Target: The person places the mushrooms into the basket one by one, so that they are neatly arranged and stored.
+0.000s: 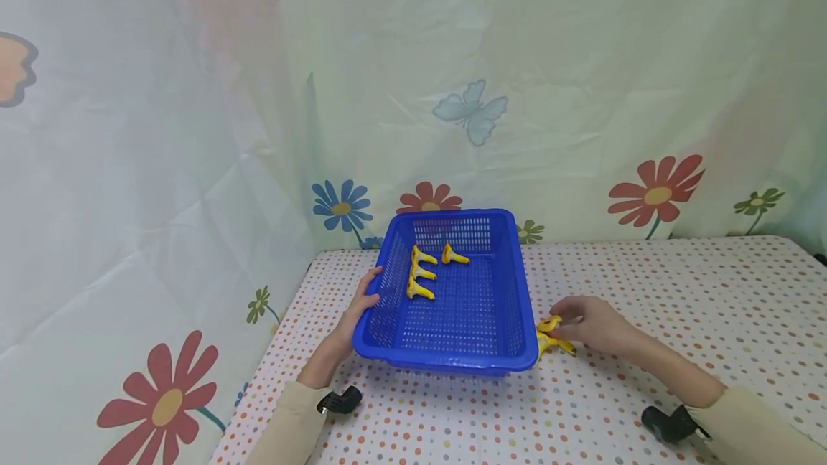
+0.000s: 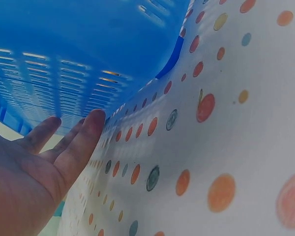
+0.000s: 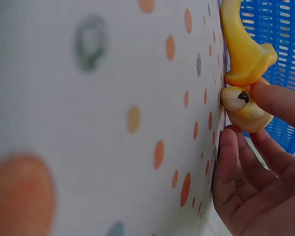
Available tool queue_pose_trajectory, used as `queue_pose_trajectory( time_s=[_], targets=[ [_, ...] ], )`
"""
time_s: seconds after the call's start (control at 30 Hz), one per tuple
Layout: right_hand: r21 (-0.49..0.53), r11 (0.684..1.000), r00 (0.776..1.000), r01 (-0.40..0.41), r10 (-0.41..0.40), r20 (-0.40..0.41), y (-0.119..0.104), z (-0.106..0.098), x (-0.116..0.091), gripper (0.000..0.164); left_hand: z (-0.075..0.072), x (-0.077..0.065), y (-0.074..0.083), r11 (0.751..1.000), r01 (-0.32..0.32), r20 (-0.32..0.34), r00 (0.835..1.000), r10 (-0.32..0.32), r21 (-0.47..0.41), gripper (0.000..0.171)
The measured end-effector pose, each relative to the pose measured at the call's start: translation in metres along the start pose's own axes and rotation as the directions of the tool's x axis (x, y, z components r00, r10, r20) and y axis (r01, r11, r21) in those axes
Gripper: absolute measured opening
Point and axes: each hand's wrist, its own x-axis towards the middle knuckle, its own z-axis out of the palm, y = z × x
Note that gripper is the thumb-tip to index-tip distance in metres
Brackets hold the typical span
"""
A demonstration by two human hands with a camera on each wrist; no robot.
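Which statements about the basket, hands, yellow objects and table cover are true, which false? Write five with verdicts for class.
1. The basket is blue. True.
2. Four yellow objects lie in it. True.
3. The left hand is at the basket's right side. False: it is at the left.
4. The right hand is inside the basket. False: it is outside, touching another yellow object.
5. The table cover is dotted. True.

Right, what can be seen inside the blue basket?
Inside the blue basket, three yellow pieces sit in a column; a fourth piece lies right of the farthest. The basket floor beneath each is covered.
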Motion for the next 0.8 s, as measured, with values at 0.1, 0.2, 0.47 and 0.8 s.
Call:
queue_pose_trajectory(
  time_s=[0.1, 0.2, 0.47, 0.8],
  targets=[
    [-0.015, 1.0, 1.0, 0.019, -0.019, -0.009, 0.0, 0.0, -0.001, 0.041, 0.001, 0.0, 0.001, 1.0, -0.011, 0.005, 1.0, 0.011, -0.004, 0.053],
    [-0.031, 0.998, 0.998, 0.055, -0.055, -0.017, 0.0, 0.0, -0.001, 0.039, 0.002, 0.0, 0.001, 1.0, -0.017, 0.001, 1.0, 0.017, 0.001, 0.052],
    [0.009, 1.0, 1.0, 0.016, -0.016, -0.022, 0.002, -0.003, -0.001, 0.043, 0.002, -0.001, 0.002, 1.0, -0.006, -0.002, 1.0, 0.006, 0.001, 0.052],
    [0.194, 0.98, 0.998, -0.031, 0.04, -0.039, -0.003, -0.018, 0.0, 0.059, 0.003, -0.002, 0.002, 1.0, -0.005, -0.011, 1.0, 0.005, 0.006, 0.052]
  ],
)
